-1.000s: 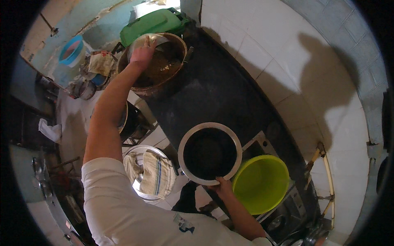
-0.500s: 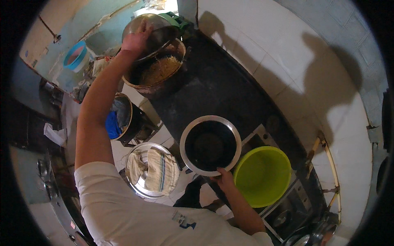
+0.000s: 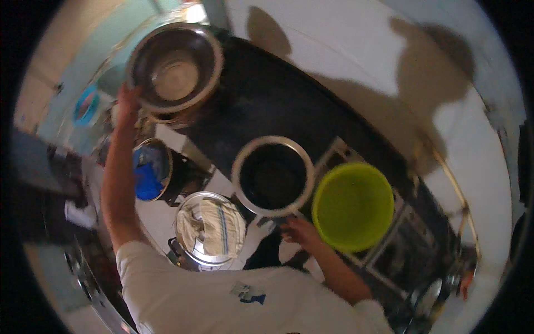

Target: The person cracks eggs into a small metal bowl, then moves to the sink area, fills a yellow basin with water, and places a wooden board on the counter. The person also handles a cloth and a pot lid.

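My left hand (image 3: 127, 103) is raised at the far left and grips the rim of a steel bowl (image 3: 175, 67), which is lifted and tilted so its empty inside faces me. It hides most of a large pot behind it. My right hand (image 3: 300, 231) holds the near rim of a round dark pan with a pale metal rim (image 3: 272, 175) on the black counter (image 3: 267, 100). A lime-green bowl (image 3: 352, 205) stands just right of that pan.
Below the counter stand a steel pot holding a striped white cloth (image 3: 210, 228) and a pot with something blue inside (image 3: 151, 170). A white tiled wall (image 3: 345, 50) runs behind the counter. Cluttered shelves lie at the far left.
My left hand has lifted the steel bowl up off the large pot and tilted it toward me. The right hand stays on the dark pan's rim.
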Motion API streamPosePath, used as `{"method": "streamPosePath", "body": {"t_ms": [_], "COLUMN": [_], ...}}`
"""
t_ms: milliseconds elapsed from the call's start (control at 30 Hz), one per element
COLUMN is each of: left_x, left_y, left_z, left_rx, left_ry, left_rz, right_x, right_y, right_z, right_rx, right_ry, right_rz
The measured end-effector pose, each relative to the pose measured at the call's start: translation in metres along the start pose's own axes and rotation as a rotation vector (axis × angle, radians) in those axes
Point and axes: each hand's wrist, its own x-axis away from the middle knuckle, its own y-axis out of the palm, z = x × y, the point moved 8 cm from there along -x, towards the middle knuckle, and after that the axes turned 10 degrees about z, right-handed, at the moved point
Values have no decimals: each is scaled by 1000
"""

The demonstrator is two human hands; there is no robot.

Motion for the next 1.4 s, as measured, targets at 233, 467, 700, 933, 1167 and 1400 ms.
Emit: {"method": "streamPosePath", "body": {"t_ms": [233,467,700,933,1167,1400], "left_x": [198,409,560,616,630,628], "left_y": [65,161,253,301,281,187], "left_z": [119,170,194,161,136,106], "left_rx": [-68,-10,-60,2,79,411], "left_ry": [332,136,-318,-431,-152,-660], "left_rz": [-570,-1132,-1310,-1307,-1319,-1202], "right_x": [79,150,177,173,192,185], "right_y": [-11,-60,-189,-259,-269,-214], "right_z": [-22,-38,-54,-61,-60,-25], "right_rx": [64,-418,-537,-568,-517,-321], "right_ry": [-251,-372,-604,-666,-711,-626], "right_rz": [1,-78,313,307,285,266]}}
